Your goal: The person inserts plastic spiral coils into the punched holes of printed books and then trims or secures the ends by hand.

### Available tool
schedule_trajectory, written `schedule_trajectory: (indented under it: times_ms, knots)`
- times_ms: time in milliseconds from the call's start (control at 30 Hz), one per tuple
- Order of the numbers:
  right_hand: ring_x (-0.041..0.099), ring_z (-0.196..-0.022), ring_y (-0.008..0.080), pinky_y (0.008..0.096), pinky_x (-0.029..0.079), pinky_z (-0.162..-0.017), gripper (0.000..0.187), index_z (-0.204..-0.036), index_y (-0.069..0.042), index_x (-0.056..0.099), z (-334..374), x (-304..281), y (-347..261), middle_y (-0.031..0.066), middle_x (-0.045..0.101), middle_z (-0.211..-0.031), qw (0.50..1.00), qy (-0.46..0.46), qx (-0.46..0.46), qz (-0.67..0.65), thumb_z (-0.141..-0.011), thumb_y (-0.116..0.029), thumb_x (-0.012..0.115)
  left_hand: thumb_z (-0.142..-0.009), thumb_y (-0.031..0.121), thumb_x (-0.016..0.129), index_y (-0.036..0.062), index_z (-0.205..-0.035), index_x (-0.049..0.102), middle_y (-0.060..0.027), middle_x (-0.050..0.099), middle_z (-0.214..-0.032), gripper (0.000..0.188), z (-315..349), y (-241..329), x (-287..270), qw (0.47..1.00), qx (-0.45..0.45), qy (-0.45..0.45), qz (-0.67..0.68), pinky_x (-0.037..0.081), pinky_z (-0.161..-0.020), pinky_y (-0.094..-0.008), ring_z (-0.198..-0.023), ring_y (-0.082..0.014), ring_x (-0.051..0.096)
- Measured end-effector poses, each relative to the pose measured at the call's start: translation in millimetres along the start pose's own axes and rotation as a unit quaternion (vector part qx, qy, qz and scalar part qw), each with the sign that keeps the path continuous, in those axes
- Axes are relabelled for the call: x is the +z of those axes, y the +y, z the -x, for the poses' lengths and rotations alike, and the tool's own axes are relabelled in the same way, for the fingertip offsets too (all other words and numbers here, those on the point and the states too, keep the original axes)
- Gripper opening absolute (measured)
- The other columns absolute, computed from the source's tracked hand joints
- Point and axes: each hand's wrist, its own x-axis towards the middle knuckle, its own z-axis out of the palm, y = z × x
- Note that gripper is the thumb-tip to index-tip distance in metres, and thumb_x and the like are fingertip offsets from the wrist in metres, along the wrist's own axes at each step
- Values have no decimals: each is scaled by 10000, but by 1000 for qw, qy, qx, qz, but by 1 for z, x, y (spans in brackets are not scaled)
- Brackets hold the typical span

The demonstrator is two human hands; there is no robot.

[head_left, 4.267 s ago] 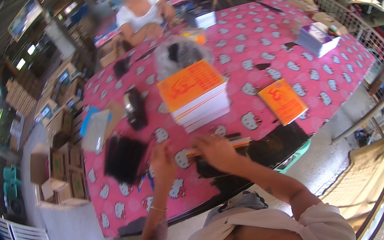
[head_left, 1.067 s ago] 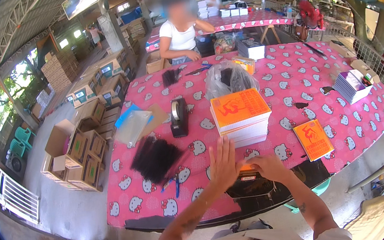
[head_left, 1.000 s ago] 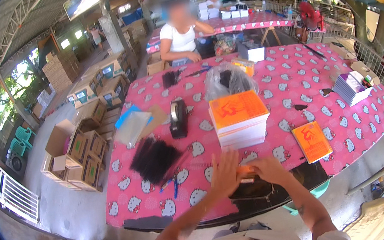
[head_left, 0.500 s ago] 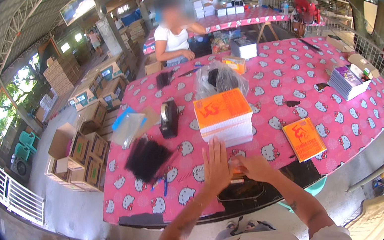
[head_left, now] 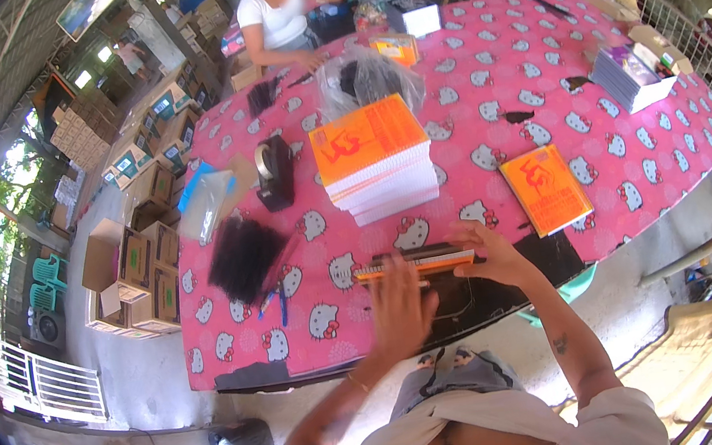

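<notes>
An orange-covered notebook (head_left: pixel 419 266) stands on its long edge over a dark patch at the table's near side. My left hand (head_left: pixel 400 309), somewhat blurred, lies against its left part with fingers stretched out. At the other end, my right hand (head_left: pixel 497 258) holds the notebook between thumb and fingers. Just beyond them rises a stack of notebooks (head_left: pixel 379 163), white page edges showing under an orange top cover. Another orange notebook (head_left: pixel 545 190) lies flat to the right. A bundle of thin black strands (head_left: pixel 245 259) is on the left, with a blue pen-like tool (head_left: pixel 283 304) close by.
The pink patterned table (head_left: pixel 486 99) also bears a black tape dispenser (head_left: pixel 275 175), a clear plastic bag (head_left: pixel 369 81) with black contents, and a notebook stack (head_left: pixel 631 78) at right. Across it stands a person in white (head_left: pixel 275 16). Cardboard boxes (head_left: pixel 131 272) sit on the floor at left.
The notebook now stands on edge between my hands, which have moved apart. My right hand has shifted right. The view has tilted downward, and the person opposite has lowered an arm.
</notes>
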Motion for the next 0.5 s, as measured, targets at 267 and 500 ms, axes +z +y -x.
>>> schedule_trajectory:
  times_ms: [267, 500]
  knots:
    - [641, -885, 77, 260, 520, -789, 182, -1088, -27, 717, 12, 48, 29, 58, 737, -1017, 958, 29, 158, -238, -919, -80, 758, -914, 347, 708, 11, -1328, 538, -210, 532, -1410, 560, -43, -31, 6, 990, 82, -113, 23, 242, -1157, -643, -1346, -368, 492]
    - [662, -805, 93, 289, 530, -728, 247, -1131, -25, 691, 8, 49, 22, 93, 741, -881, 980, 53, 118, -154, -922, -138, 760, -905, 505, 663, -86, -1520, 312, -331, 259, -1602, 922, -36, -27, 23, 994, 41, -77, -59, 148, -1182, -679, -1515, -460, 234]
